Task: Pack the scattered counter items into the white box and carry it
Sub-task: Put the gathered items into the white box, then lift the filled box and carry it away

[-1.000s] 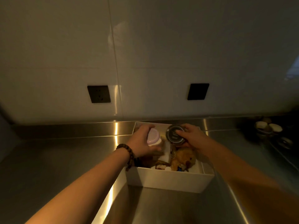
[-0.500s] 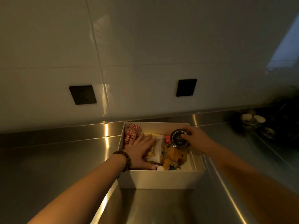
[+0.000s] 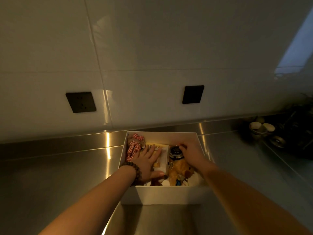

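The white box (image 3: 162, 195) sits on the steel counter against the wall. Inside lie a red-checked cloth toy (image 3: 133, 148), a yellow comb (image 3: 152, 145), a white packet (image 3: 163, 158), a brown plush toy (image 3: 178, 170) and a round black tin (image 3: 176, 152). My left hand (image 3: 147, 162), with a bead bracelet at the wrist, lies flat with spread fingers on the white packet. My right hand (image 3: 192, 154) reaches into the box's right side and its fingers wrap the black tin, which rests on the plush toy.
The steel counter (image 3: 59, 175) stretches left and right of the box. Two black wall sockets (image 3: 81, 102) sit on the white tiles behind. Small bowls and dark utensils (image 3: 264, 131) crowd the far right of the counter.
My left hand has let go of the pink-lidded jar and now lies flat on the packet. My right hand has lowered the black tin deeper into the box.
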The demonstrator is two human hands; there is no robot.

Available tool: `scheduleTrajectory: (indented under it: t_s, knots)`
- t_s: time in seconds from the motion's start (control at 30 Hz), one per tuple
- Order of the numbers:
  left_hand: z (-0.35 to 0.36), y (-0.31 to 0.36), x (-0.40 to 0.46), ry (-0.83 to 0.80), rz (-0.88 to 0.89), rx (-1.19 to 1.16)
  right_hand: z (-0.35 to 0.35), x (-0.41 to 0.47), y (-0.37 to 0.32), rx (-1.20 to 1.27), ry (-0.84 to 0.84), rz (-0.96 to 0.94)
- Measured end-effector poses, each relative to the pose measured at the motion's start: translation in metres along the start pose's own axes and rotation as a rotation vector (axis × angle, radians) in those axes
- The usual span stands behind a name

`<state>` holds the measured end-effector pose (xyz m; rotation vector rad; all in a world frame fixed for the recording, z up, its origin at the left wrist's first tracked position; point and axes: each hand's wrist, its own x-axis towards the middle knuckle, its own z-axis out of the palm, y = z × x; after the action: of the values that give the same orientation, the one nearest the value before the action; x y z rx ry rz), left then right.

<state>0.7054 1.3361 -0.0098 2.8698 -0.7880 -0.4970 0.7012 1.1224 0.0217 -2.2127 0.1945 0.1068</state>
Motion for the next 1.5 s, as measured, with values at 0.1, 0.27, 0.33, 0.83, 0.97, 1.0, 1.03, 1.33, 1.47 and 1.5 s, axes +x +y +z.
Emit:
scheduleTrajectory:
  t_s: [0.1,0.27,0.33,0.83,0.97,1.0,1.03,1.33,1.47,1.5]
  knots:
    - [-0.013,0.001,-0.004,0.076,0.016,-0.116,-0.002,-0.002,0.001,-0.043,-0.026,-0.035]
    - [-0.044,-0.004,-0.019,0.16,-0.017,-0.31,-0.017,-0.011,0.004,-0.194,-0.076,-0.235]
    - [-0.053,-0.011,-0.028,0.247,-0.002,-0.349,-0.026,-0.013,0.007,-0.322,-0.007,-0.345]
    - [-0.007,-0.042,-0.079,0.282,-0.168,-1.046,-0.033,-0.049,0.045,0.466,-0.098,-0.027]
    - [-0.002,-0.035,-0.076,0.29,-0.167,-1.268,-0.026,-0.049,0.045,0.529,-0.084,0.036]
    - [-0.002,-0.034,-0.076,0.289,-0.167,-1.304,-0.025,-0.049,0.044,0.527,-0.087,0.053]
    - [-0.002,-0.033,-0.075,0.285,-0.165,-1.331,-0.025,-0.049,0.043,0.523,-0.089,0.067]
    - [0.007,-0.014,-0.08,0.237,-0.072,-1.417,-0.029,-0.098,0.06,0.538,-0.031,0.084]
    - [0.008,0.018,-0.068,0.163,0.05,-1.414,-0.046,-0.138,0.072,0.567,0.113,0.09]
    - [0.009,0.029,-0.062,0.133,0.083,-1.415,-0.054,-0.149,0.075,0.565,0.182,0.117]
